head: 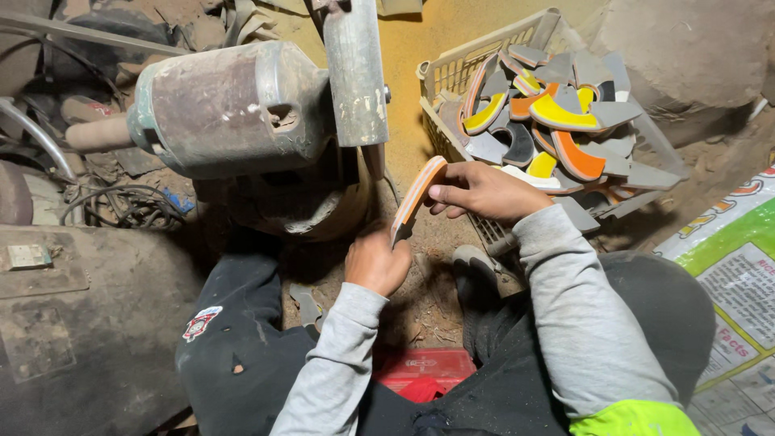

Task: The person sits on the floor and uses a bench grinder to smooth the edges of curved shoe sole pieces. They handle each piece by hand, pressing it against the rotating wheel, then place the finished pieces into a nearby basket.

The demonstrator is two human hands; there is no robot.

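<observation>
Both hands hold one curved orange and grey sole-shaped piece [416, 196] on edge, just right of a grimy motor-driven grinder [242, 109]. My left hand [376, 262] grips its lower end. My right hand [482, 192] pinches its upper end with the fingertips. The piece stands close to the grinder's lower housing [311, 210]; whether it touches the wheel is hidden.
A pale plastic basket [452, 69] at the upper right holds several similar curved pieces in grey, yellow and orange [565, 113]. Cables and scrap lie at the left [113, 206]. A printed sack [739, 266] lies at the right. A red box [424, 371] sits between my knees.
</observation>
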